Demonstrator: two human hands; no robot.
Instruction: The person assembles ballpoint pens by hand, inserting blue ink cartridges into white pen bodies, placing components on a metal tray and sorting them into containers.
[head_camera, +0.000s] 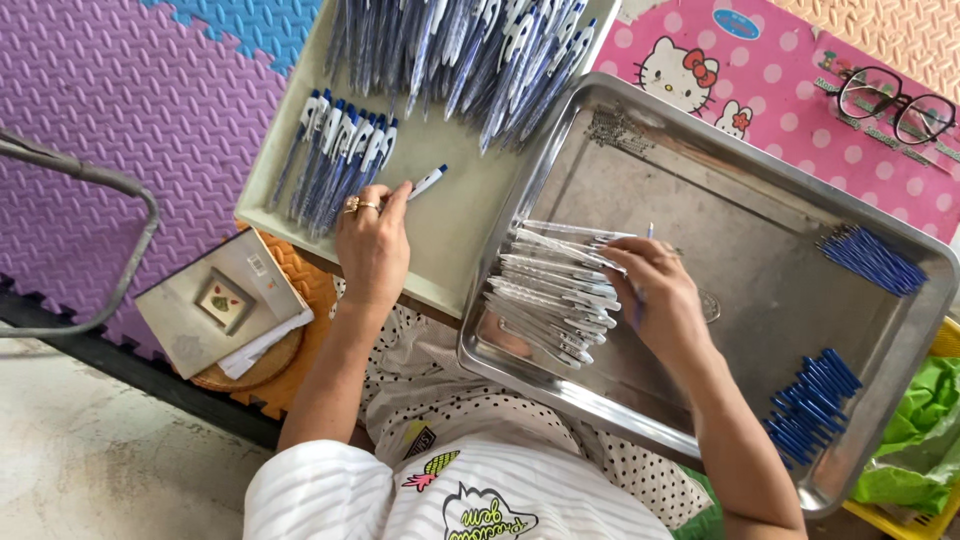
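My left hand (372, 240) holds a white and blue pen (426, 183) over the cream plastic tray (455, 230), next to a neat row of finished pens (340, 160). A big heap of the same pens (480, 50) fills the tray's far end. My right hand (655, 295) reaches into the steel tray (740, 215), pinching a thin blue refill (648, 235) while resting on a pile of clear pen barrels (550, 295). Blue refills lie in two bunches, one at the tray's far right (873, 260) and one at its near right corner (810, 405).
Black eyeglasses (895, 100) lie on a pink cartoon mat (760, 70). A small grey box (225, 305) sits on a round woven mat at the left. A grey metal bar (130, 200) curves over purple foam floor tiles. Green plastic (920, 430) bunches at the right edge.
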